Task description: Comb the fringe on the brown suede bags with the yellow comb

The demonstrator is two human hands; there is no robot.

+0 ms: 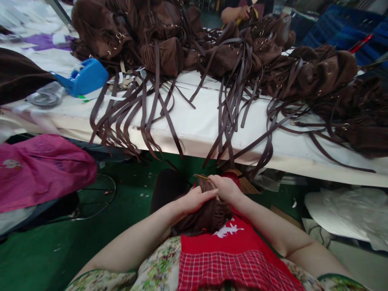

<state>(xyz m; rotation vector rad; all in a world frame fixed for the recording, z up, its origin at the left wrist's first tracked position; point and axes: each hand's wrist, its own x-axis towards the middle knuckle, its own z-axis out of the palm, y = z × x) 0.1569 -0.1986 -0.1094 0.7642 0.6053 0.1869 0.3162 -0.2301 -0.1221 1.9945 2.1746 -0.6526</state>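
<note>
A dark brown fringed bag [206,218] lies bunched in my lap, against a red apron [242,234]. My left hand [194,200] is closed on the bag's side, its thumb pointing across toward the other hand. On the far side of the bag, my right hand [224,189] is closed, with a thin yellowish tool [201,176] sticking out past its fingers to the left. The tool's kind is too small to make out. Fingers of both hands are partly hidden by the bag and fringe.
Several brown bags [163,56] are heaped along a white table [194,125], their straps [227,117] hanging over the front edge. A blue tape dispenser [89,76] stands at left. Pink fabric [45,169] covers something left of me. Across the table, a co-worker's hand [243,12] holds something yellow.
</note>
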